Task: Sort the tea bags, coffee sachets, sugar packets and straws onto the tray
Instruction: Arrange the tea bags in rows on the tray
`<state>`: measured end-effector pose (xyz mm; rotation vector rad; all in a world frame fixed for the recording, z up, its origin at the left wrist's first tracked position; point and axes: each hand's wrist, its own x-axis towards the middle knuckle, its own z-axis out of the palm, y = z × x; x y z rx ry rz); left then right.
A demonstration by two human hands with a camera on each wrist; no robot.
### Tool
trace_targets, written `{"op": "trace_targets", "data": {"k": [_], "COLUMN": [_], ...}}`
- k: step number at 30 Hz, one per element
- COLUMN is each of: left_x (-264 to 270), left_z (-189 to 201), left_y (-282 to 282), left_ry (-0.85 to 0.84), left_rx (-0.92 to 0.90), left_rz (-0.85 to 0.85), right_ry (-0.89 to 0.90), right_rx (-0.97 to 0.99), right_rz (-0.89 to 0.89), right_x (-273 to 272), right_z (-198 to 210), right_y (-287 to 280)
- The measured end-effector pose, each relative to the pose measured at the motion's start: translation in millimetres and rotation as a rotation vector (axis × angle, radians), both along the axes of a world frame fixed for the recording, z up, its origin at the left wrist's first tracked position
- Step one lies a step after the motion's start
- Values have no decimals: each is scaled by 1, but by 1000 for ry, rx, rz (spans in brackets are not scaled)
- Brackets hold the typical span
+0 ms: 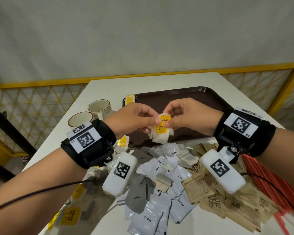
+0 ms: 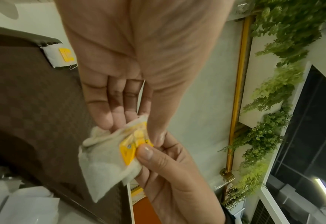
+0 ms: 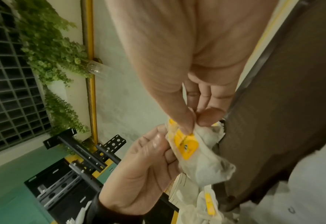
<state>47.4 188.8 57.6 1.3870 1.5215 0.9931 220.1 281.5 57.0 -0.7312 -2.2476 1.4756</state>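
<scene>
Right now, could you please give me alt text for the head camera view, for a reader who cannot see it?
Both hands, left hand and right hand, pinch a yellow-tagged tea bag above a brown tray. Coffee sachets, brown sugar packets and red straws lie heaped on the white table, beside two cups.

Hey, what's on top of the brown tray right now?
One tea bag lies at the brown tray's far-left corner. The left hand and right hand pinch a tea bag bunch above it, covering the middle.

two mugs on the white table, left side | yellow lattice railing behind | leafy vines on the wall | black slotted metal frame on the floor
</scene>
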Motion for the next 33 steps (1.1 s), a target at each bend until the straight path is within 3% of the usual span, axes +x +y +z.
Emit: {"op": "trace_targets", "data": {"k": [4,11,16,21,27,29,33], "left_x": [2,-6,-7,11,12,9,1], "left_z": [-4,-9,-9,-5,-8,-13,-24], "left_y": [1,-1,-1,-3,-16,-21,-29], "left_ry": [69,57,9,-40,-5,2,-92], "left_rx": [28,7,27,24,8,14,40], "left_rz": [20,101,129,32,60,80,186], "right_ry": [65,46,56,18,16,-88,-609], "right_rx": [-128,2,-268,-155,-232,-190,309], "right_rz": [-18,-160,26,-6,-28,15,186], "right_x": [-1,17,26,10,8,15,35], "right_z": [-4,4,10,-3,-11,-11,-10], "right_y": [3,17,2,-11,-14,-12,-10]}}
